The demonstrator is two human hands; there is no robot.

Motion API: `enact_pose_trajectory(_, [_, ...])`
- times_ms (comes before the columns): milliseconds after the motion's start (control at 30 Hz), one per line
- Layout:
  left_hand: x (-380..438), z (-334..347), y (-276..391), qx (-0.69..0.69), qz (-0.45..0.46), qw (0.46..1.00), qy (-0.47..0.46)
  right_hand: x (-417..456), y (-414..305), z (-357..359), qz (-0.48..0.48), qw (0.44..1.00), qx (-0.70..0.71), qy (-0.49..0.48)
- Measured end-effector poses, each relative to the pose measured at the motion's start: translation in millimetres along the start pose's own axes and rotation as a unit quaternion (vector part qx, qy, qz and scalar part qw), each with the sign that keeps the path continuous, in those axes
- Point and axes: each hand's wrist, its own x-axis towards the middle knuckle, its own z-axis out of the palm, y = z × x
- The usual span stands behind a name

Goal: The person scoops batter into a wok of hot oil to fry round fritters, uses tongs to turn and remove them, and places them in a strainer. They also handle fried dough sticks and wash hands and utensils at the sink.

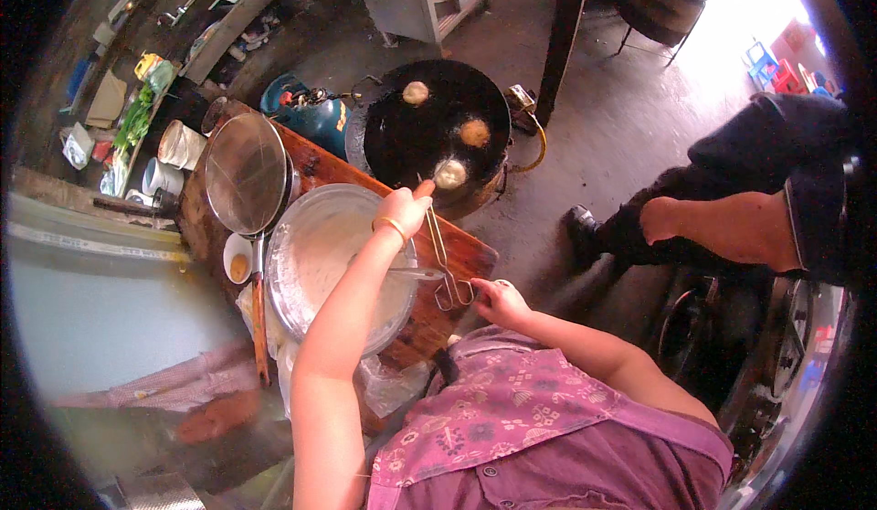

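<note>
My left hand [403,211] reaches over the bowl's far rim, closed around a wooden handle [425,188]. The tool's far end is hard to make out beside a pale dough piece [450,175] in the wide black wok [418,140]. A browner piece [474,134] and another pale one [415,92] also lie in the wok. My right hand [503,303] is at the table's corner, its index fingertip at the looped end of metal wire tongs [438,249]. White batter fills a large bowl [329,256], and a metal spoon [418,273] crosses its rim.
Left of the bowl, a round mesh strainer [245,171] and a small white bowl [238,258] rest on the wooden table [473,253]. A blue gas cylinder [322,123] stands beside the wok. Another person's leg [719,230] is close on the right, near a dark post [565,30].
</note>
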Motion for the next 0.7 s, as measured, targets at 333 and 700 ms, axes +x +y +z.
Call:
enact_pose_trajectory(333, [-67, -6, 11, -0.046, 0.055, 0.997, -0.01, -11, 12, 8, 0.036, 0.998, 0.007, -0.046])
enact_pose_trajectory(700, [-38, -8, -14, -0.09, 0.03, 0.991, 0.092, -7, 8, -10, 0.033, 0.999, 0.007, -0.04])
